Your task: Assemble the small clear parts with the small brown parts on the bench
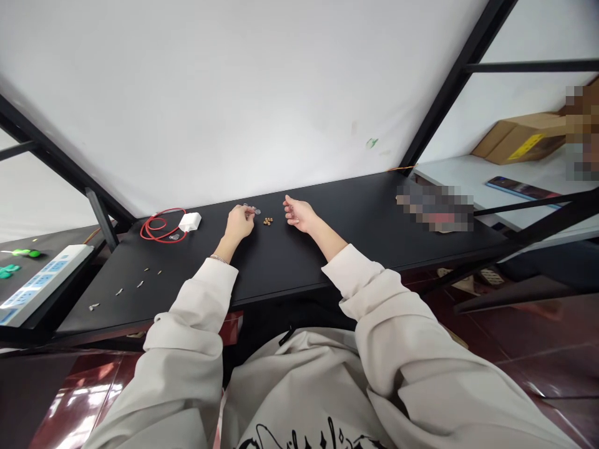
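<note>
My left hand (pixel 238 223) rests on the black tabletop (pixel 299 268), pinching a small clear piece (pixel 253 210) between its fingertips. My right hand (pixel 299 214) lies palm-up and open a little to the right, holding nothing. Between the hands sits a small cluster of brown beads (pixel 267 221), nearest to my right fingertips. Left of my left hand lie a coiled red cable (pixel 161 227) and a white power adapter (pixel 189 221). Several small metal screws (pixel 140 284) are scattered near the front left of the tabletop.
A white power strip (pixel 47 284) lies on a lower surface at the left, with green items beyond it. A blurred object (pixel 435 206) lies on the tabletop's right end. Black metal frame bars (pixel 458 81) rise on both sides, before a white backdrop. A cardboard box (pixel 519 140) sits far right.
</note>
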Action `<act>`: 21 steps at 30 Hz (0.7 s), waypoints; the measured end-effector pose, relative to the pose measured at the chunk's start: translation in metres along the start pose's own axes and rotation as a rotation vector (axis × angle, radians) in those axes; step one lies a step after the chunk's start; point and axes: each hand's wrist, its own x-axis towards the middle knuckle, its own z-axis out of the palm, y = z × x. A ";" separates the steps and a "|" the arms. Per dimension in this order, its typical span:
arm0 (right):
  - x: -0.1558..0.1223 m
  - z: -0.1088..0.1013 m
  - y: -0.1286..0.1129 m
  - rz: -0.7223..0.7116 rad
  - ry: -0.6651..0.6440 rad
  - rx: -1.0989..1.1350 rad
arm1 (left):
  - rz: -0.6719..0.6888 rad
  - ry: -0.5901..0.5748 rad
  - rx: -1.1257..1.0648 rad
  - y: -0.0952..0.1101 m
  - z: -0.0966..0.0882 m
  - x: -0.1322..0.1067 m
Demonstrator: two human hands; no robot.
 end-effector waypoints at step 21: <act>-0.002 0.010 0.020 -0.587 -0.114 -0.802 | 0.191 -0.069 -0.286 0.028 0.003 -0.013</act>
